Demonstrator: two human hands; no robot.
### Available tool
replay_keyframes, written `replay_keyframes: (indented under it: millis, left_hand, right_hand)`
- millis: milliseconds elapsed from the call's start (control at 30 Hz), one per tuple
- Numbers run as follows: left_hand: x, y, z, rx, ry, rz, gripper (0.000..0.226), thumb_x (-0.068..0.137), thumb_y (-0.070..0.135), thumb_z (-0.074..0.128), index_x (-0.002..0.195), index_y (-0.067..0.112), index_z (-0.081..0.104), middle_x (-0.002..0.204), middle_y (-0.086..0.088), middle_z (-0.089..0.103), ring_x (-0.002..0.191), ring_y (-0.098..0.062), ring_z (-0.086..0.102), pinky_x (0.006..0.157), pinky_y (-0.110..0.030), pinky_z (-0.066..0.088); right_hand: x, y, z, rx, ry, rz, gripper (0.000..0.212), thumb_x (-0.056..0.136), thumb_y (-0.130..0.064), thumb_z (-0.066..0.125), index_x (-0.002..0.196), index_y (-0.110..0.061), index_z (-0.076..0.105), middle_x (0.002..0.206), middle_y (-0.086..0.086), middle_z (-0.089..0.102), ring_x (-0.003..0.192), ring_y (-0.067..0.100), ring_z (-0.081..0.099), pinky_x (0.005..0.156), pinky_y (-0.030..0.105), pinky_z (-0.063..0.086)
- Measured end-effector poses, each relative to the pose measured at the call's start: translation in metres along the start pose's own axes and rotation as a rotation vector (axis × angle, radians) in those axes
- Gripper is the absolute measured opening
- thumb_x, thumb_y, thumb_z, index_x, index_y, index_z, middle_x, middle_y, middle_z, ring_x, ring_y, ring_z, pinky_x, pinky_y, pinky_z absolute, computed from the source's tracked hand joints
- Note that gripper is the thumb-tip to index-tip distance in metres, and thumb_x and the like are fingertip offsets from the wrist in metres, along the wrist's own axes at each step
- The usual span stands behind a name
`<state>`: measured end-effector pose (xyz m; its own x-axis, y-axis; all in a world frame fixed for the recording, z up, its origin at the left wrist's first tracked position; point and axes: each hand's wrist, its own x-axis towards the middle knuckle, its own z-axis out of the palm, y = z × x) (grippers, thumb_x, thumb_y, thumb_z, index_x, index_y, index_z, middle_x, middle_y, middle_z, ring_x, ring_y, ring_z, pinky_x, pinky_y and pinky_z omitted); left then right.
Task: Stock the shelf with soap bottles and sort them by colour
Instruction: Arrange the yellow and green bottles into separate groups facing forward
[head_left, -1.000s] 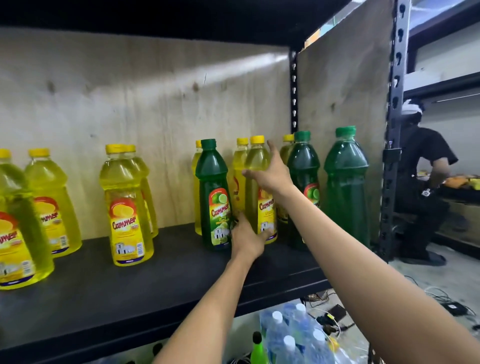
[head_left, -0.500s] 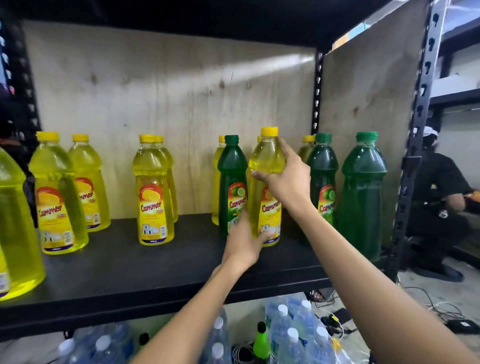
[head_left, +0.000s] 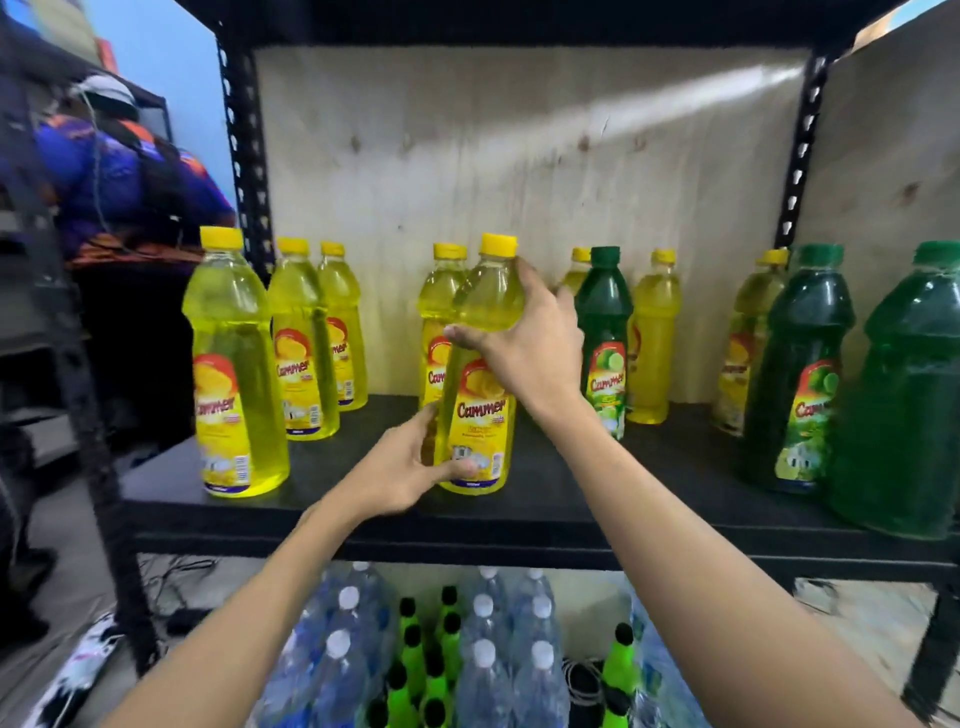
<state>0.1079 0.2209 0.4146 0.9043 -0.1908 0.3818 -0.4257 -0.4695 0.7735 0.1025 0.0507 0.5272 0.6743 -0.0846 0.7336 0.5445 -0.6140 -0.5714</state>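
Observation:
A yellow soap bottle (head_left: 480, 415) with a yellow cap stands near the front middle of the black shelf (head_left: 363, 514). My right hand (head_left: 524, 343) grips its shoulder from the right, and my left hand (head_left: 410, 467) holds its base from the left. Behind it stands another yellow bottle (head_left: 436, 306). Three more yellow bottles stand at the left, the nearest (head_left: 234, 374) at the shelf's front edge. Right of my hands a green bottle (head_left: 605, 332) stands among yellow ones (head_left: 649, 338). Two large green bottles (head_left: 800, 374) stand at the far right.
A plywood back panel (head_left: 519, 156) and black perforated uprights (head_left: 244, 156) frame the shelf. Below it are packs of clear water bottles (head_left: 488, 670) and small green bottles with black caps (head_left: 415, 649). A person in a blue and orange top (head_left: 114, 176) stands at the left.
Both hands have carried the yellow bottle leftwards, away from the green bottles, to a spot in front of the middle yellow bottle. The view has swung left, and a person appears there.

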Motion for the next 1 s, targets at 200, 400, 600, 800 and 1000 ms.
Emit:
replay_keyframes:
  millis: [200,400,600,800,1000]
  left_hand:
    - [-0.01,-0.015,-0.033,-0.079,-0.094,-0.055,0.077,0.074,0.041,0.084,0.138,0.029,0.043,0.129,0.007,0.066,0.12,-0.013,0.062,0.107,-0.043,0.045]
    - [-0.011,-0.018,-0.045,-0.084,-0.15,-0.1,0.075,0.075,0.039,0.081,0.138,0.035,0.041,0.128,0.009,0.066,0.119,-0.008,0.062,0.105,-0.036,0.048]
    - [-0.013,-0.021,-0.045,-0.156,-0.124,-0.121,0.077,0.074,0.032,0.082,0.141,0.029,0.043,0.123,0.007,0.069,0.116,-0.011,0.064,0.097,-0.03,0.053]
    - [-0.018,-0.026,-0.042,-0.224,-0.041,-0.12,0.072,0.068,0.031,0.086,0.128,0.038,0.048,0.119,0.006,0.071,0.113,-0.012,0.066,0.089,-0.025,0.056]
    - [-0.022,-0.021,-0.039,-0.237,-0.014,-0.131,0.068,0.067,0.03,0.085,0.123,0.044,0.049,0.115,0.012,0.072,0.11,-0.008,0.067,0.087,-0.023,0.056]
  right_hand:
    - [-0.003,-0.024,0.032,-0.026,-0.041,-0.005,0.092,0.065,-0.063,0.079,0.143,-0.037,0.04,0.119,0.01,0.049,0.107,0.038,0.06,0.088,0.039,0.05]
    - [0.006,-0.016,0.033,0.119,-0.234,0.024,0.094,0.074,-0.046,0.081,0.152,-0.036,0.029,0.137,0.007,0.057,0.127,0.03,0.052,0.105,0.044,0.046]
    - [0.003,-0.01,0.029,0.163,-0.304,0.01,0.097,0.077,-0.043,0.08,0.155,-0.039,0.021,0.139,0.005,0.057,0.129,0.03,0.051,0.104,0.047,0.048]
    - [0.004,-0.009,0.03,0.202,-0.332,-0.006,0.097,0.079,-0.042,0.079,0.155,-0.039,0.02,0.144,0.006,0.053,0.13,0.028,0.05,0.104,0.047,0.049]
    - [-0.002,-0.007,0.033,0.2,-0.291,0.0,0.095,0.078,-0.048,0.078,0.155,-0.039,0.022,0.144,0.003,0.053,0.129,0.029,0.051,0.105,0.047,0.047]
